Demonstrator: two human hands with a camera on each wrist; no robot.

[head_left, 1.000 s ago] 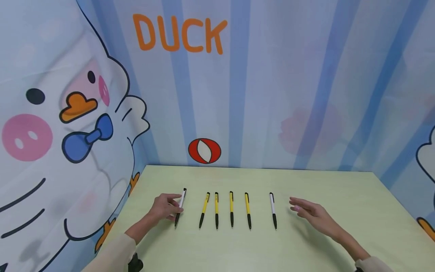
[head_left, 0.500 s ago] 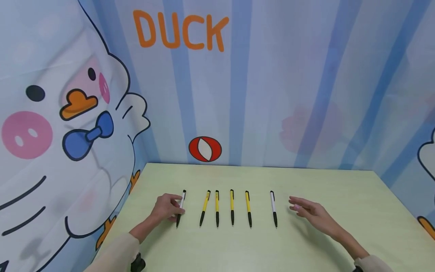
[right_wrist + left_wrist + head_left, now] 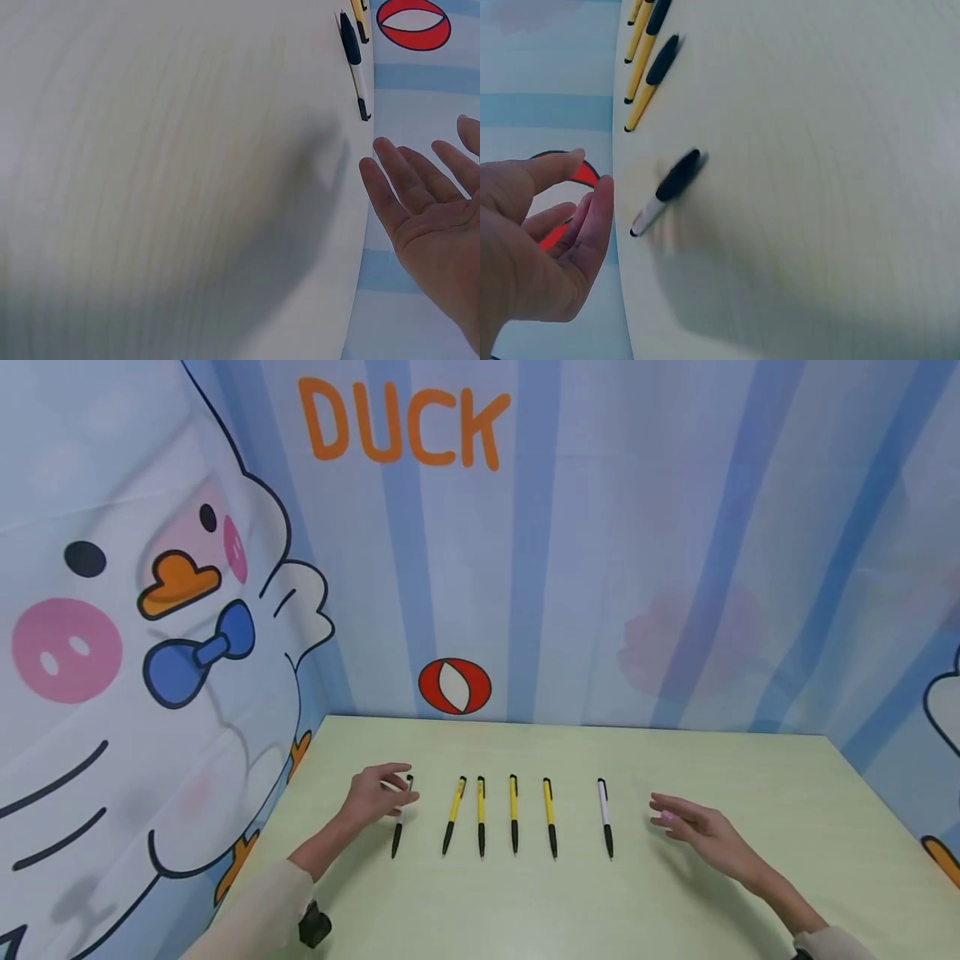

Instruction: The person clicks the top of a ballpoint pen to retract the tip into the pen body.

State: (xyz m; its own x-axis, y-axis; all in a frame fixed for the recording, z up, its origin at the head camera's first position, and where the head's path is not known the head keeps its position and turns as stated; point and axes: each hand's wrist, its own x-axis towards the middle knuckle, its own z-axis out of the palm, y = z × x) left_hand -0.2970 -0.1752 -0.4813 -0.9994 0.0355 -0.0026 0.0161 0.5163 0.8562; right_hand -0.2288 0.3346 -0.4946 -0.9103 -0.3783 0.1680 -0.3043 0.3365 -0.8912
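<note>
My left hand [image 3: 373, 797] hovers over the leftmost pen, which is white with a black grip [image 3: 397, 842], and hides part of its barrel. In the left wrist view that white pen [image 3: 676, 177] lies flat on the table, apart from the loosely bent fingers and thumb. Beside it, several yellow pens with black grips [image 3: 513, 814] lie in a row, tips toward me. At the row's right end lies a second white pen [image 3: 605, 818]. My right hand [image 3: 705, 832] is held above the table to the right of it, fingers extended and holding nothing.
The pale table [image 3: 525, 902] meets a blue striped backdrop [image 3: 570, 568] with the word DUCK and a red-and-white ball printed on it. A large printed duck [image 3: 187, 760] covers the left wall. A small black object [image 3: 315, 925] sits at my left sleeve.
My left hand has let go of the leftmost white pen and risen slightly off it; the pen stays on the table. The right hand has shifted slightly rightward in view.
</note>
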